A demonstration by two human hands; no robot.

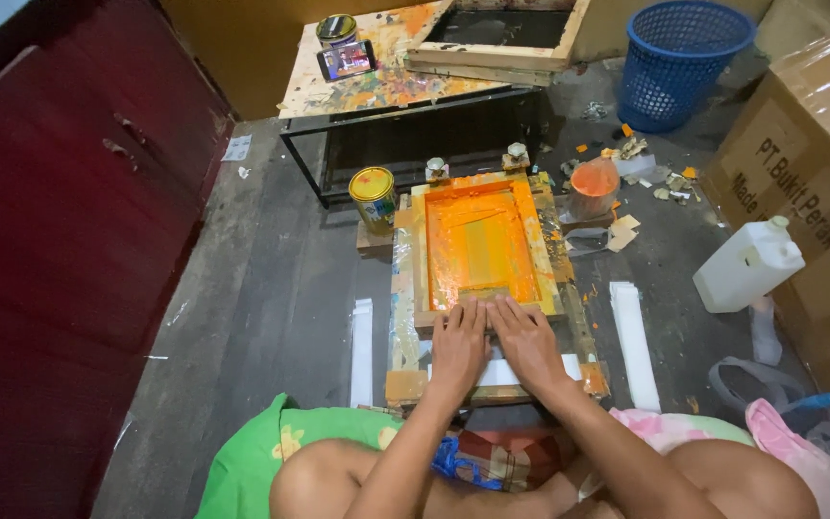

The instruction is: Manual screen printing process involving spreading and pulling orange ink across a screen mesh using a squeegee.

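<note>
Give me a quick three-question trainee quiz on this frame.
1. True or false: both hands, left hand and right hand, rest on the near edge of the orange screen frame.
2. Which stands left of the frame? A) yellow-lidded can B) blue basket C) white jug
3. What colour is the ink on the screen?

Key: 1 true; 2 A; 3 orange.

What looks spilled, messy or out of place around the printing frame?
Torn paper scraps litter the grey floor near the blue plastic basket. Orange ink smears the wooden screen frame that both hands press. The white plastic jug lies tipped.
</note>
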